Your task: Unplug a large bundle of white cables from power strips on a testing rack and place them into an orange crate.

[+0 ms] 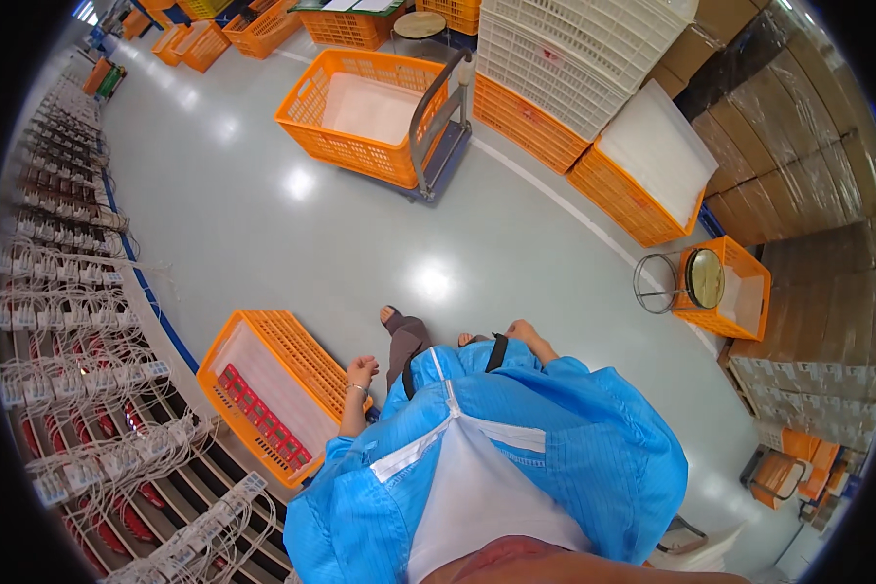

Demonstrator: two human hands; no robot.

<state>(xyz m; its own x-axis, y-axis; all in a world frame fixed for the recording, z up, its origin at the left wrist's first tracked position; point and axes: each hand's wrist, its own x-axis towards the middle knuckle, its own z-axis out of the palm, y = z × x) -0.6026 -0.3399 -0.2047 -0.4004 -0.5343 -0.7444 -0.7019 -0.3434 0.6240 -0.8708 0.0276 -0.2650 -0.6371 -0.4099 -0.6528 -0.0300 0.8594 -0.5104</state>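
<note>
My left hand [362, 372], with a bracelet at its wrist, hangs beside the orange crate [307, 350] on my left. Its fingers are loosely curled and nothing shows in them. A white liner [263, 355] covers the crate's bottom, and a row of small red items [263, 419] lies along one side on it. My right hand [523, 333] hangs by the right side of my blue jacket [594, 419], away from any crate. Its fingers are mostly turned from view, and nothing held can be made out.
Racks of wired white units [78, 380] line the left side. Ahead stands a trolley [441, 161] carrying a lined orange crate [365, 112]. Stacked white crates [565, 58], a round stool [703, 277] and wrapped cartons [788, 146] stand along the right. The grey floor [234, 204] lies between.
</note>
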